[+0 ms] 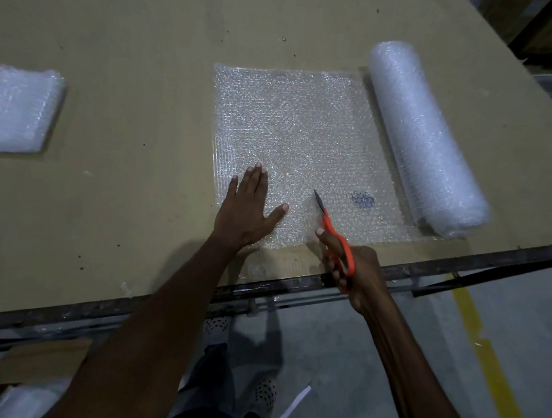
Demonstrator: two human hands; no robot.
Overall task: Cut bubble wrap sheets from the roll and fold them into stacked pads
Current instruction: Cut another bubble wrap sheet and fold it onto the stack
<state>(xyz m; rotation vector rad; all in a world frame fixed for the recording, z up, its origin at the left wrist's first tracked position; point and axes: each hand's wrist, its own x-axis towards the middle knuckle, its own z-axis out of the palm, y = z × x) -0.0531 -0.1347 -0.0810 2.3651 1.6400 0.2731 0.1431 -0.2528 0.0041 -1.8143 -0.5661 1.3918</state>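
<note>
Head view: you're cutting. Your left hand (251, 206) presses flat on the bubble wrap (301, 137); your right hand (353, 270) grips the scissors (333, 231). Next, snip straight across.

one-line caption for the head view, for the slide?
Left hand flattens the unrolled bubble wrap sheet while the right hand cuts it with orange scissors beside the roll.
</note>
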